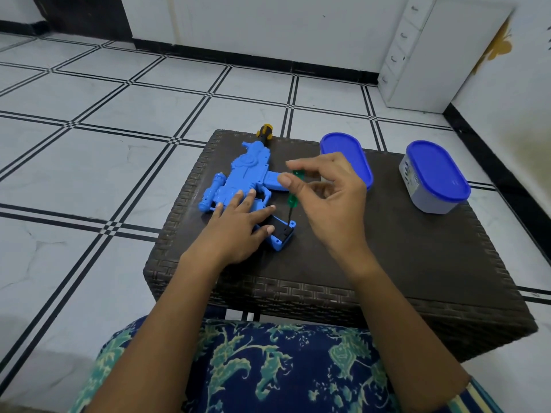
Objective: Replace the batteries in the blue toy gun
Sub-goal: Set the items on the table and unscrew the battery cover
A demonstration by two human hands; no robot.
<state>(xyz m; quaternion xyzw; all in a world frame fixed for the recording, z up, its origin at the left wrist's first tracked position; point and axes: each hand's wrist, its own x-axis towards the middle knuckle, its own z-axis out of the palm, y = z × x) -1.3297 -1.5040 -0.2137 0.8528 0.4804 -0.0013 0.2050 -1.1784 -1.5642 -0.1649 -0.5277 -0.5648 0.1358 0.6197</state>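
Toward the bench's (387, 263) left edge, the blue toy gun (250, 168) lies under the flat left grip (235, 228), fingers straight. The right grip (331, 201) pinches a green screwdriver (291, 200), tip seemingly touching the gun's handle.

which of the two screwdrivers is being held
The green-handled screwdriver, pinched by the right hand, tip at the blue toy gun's grip. The yellow-and-black screwdriver lies untouched beyond the gun.
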